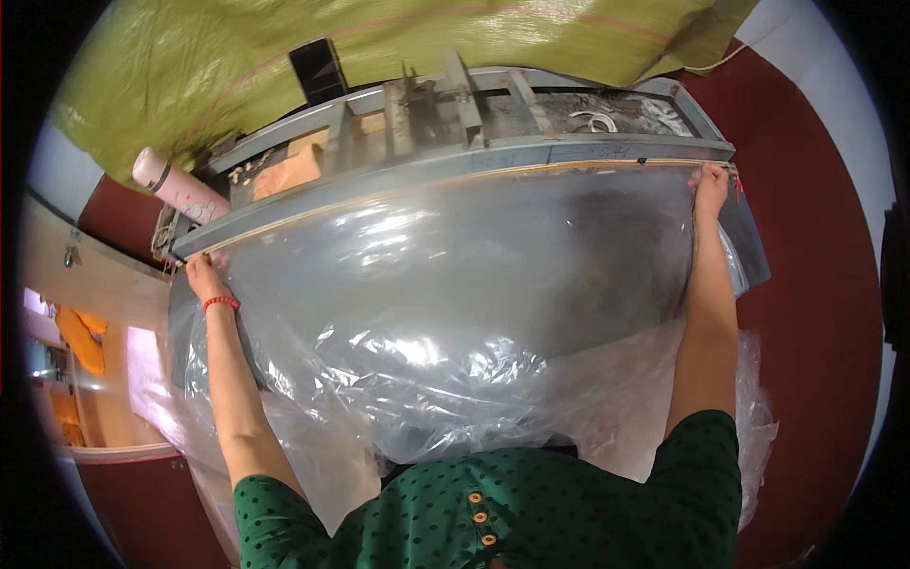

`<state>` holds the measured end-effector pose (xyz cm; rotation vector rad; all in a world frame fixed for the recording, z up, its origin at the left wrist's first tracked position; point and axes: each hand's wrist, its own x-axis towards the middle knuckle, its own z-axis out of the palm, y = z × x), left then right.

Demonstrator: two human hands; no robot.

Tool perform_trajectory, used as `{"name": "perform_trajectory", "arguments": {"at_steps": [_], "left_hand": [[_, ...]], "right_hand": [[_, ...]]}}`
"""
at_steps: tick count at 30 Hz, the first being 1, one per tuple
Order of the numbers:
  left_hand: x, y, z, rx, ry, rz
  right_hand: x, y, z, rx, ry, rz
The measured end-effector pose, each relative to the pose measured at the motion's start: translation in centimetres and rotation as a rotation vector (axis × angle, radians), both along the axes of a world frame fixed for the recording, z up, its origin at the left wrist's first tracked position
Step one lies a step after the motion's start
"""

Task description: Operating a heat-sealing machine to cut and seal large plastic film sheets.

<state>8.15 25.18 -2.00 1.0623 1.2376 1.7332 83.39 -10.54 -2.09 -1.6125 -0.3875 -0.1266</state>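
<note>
Behind the clear plastic sheet [445, 284] both hands' fingers [201, 273] grasp: grey machine [474, 114], pink bottle [175, 185].

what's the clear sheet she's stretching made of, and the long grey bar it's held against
The clear sheet looks like thin plastic film: see-through, glossy, with crinkles and bright glare. The long grey bar appears to be painted metal, judging by its straight rigid edge and worn dull finish. Left hand and right hand pin the film's corners there.

A dark red floor [815, 284] fills the room from three o'clock down to seven o'clock, a big yellow-green woven sheet [379, 47] hangs at twelve o'clock, a pale wall [858, 123] shows at two o'clock, and bright light glows at nine o'clock.
</note>
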Motion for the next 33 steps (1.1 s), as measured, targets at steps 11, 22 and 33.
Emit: {"name": "perform_trajectory", "arguments": {"at_steps": [11, 22, 33], "left_hand": [[-2.9, -12.0, 8.2, 0.116, 0.541, -0.500], [-5.5, -23.3, 12.7, 0.259, 0.667, -0.587], [-15.6, -27.3, 5.1, -0.452, 1.299, -1.159]], "right_hand": [[-3.7, -7.6, 6.0, -0.349, -0.424, -0.337], [-45.1, 11.3, 14.1, -0.056, -0.962, 1.104], [-32.4, 10.4, 6.2, -0.453, -0.267, 1.041]]}}
